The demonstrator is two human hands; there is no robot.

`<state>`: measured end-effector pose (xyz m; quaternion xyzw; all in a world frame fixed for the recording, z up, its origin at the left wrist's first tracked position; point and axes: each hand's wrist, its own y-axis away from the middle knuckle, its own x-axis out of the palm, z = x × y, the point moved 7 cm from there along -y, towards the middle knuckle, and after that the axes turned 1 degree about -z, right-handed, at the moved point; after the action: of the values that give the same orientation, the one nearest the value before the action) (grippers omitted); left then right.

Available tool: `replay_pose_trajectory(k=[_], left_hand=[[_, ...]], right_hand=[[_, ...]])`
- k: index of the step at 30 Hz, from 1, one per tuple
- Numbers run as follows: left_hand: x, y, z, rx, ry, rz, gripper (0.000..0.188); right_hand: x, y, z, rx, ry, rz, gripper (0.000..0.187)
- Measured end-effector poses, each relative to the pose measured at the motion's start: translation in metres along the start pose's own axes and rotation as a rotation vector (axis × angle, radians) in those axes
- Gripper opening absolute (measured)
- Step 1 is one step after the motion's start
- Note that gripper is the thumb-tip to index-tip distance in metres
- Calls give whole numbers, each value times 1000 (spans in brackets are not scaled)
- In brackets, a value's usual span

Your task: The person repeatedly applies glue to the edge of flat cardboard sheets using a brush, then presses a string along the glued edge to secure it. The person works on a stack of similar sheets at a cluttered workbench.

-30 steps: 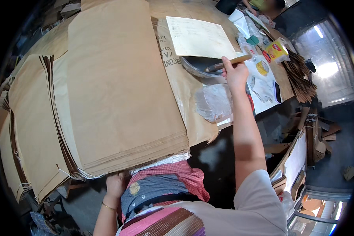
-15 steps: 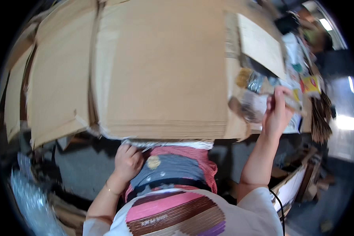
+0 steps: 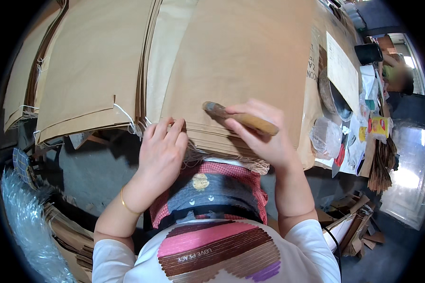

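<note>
At eight o'clock, seen from the middle of the view, lies crinkled clear plastic (image 3: 35, 226); at ten, a bundle of brown paper (image 3: 89, 70). The left hand (image 3: 164, 146), just off centre towards nine, has its fingers bent and close together, fingertips at the near left corner of a large paper stack (image 3: 250, 56); its thumb is hidden, so I cannot tell whether it pinches the paper. Between two and three o'clock from that hand, the brush (image 3: 244, 120) is over the stack's near end, its tip pointing almost to ten. The right hand (image 3: 275, 147) pinches its wooden handle between thumb and fingers; whether the tip touches paper, I cannot tell. At three sits a clear plastic bag (image 3: 326, 137); at two, a bowl (image 3: 327, 94), partly covered by a pale board (image 3: 343, 70).
</note>
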<state>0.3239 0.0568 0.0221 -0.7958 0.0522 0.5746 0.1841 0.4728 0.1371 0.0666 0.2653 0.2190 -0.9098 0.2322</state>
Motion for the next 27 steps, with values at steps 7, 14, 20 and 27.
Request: replay_pose_trajectory(k=[7,14,20,27], left_hand=[[22,-1,7,16,-58,102,17],[28,-3,7,-10,-36,108,19],[25,-9,3,-28,-23,134,16],[22,-11,-3,-55,-42,199,6]], right_hand=[[9,-2,3,118,-53,-19,11],[-38,42,-50,505,-40,-194,12],[-97,87,-82,588,389,-231,21],[-122,95,-74,668,173,-434,25]])
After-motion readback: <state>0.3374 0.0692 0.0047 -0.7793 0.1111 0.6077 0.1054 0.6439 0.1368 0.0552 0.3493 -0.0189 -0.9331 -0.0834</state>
